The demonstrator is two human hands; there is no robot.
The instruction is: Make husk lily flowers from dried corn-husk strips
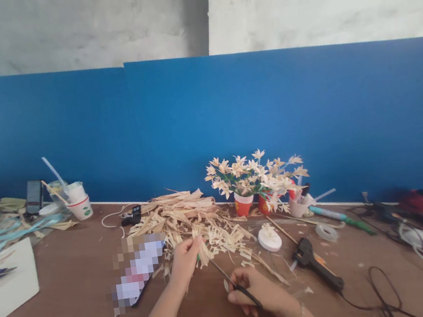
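Observation:
My left hand (pixel 186 259) is closed in a pinch on a pale, dried husk piece (pixel 204 251) with cut ends, and a bit of green shows by the fingertips. Around the handles of a pair of black scissors (pixel 223 274) my right hand (pixel 256 291) is closed, with the blades pointing up and left toward that husk piece. Whether the blades touch it I cannot tell. Behind both hands spreads a heap of husk strips and cut scraps (pixel 187 206).
A phone (pixel 141 273) with a blurred screen lies left of my hands. Red cups (pixel 244 205) of husk flowers (pixel 256 173) stand at the blue partition (pixel 189 114). Rightward are a white round lid (pixel 269 239), a glue gun (pixel 316 264) and its cord (pixel 375 287).

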